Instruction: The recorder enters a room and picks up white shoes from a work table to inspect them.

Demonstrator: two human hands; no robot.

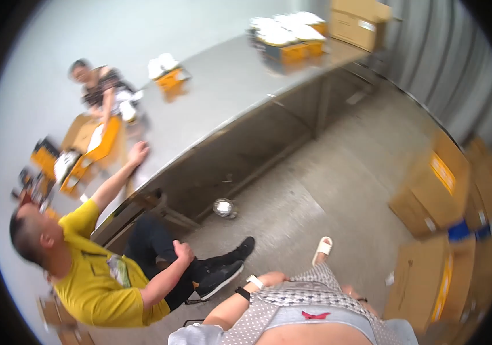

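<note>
My left hand (273,279) rests against the front of my grey-and-white patterned apron (309,293), with a white band and a black band at its wrist. Its fingers are hidden at the cloth, so their pose does not show. On the other side of the apron, only a small part of my right hand (349,292) comes into view beside a dark wristband; its fingers cannot be made out. Neither hand visibly carries anything, and both are away from the long metal table (217,86).
A seated co-worker in a yellow shirt (99,287) rests a hand on the table edge. Another person (105,89) bends over an open orange box (105,141). White-topped orange boxes (292,52) stand farther along. Cardboard cartons (430,195) pile up at right; a round metal object (223,208) lies on the floor.
</note>
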